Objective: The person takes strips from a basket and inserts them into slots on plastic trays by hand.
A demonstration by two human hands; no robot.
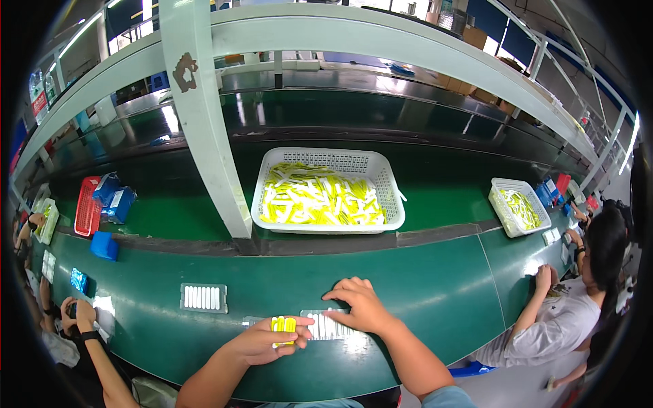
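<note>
At the frame's lower centre, I hold the yellow sticks (283,332) in my left hand (262,345) beside the tray (325,338), my right hand (365,307) spread over its edge; a light, level grip should prevent spills.

Two bare hands: left hand (260,345), right hand (359,304). Yellow-and-white pieces (283,332) in left hand numbered at least three. Clear trays were three: left tray (204,311) with six or seven white strips, middle tray (250,321) mostly hidden, right tray (330,338) with strips partly covered, uncountable. Baskets numbered four: three pale, namely large basket (326,229), right-hand basket (529,230), far-left basket (46,235); one red basket (87,206). Loose pieces (326,197) in large basket were past counting.
</note>
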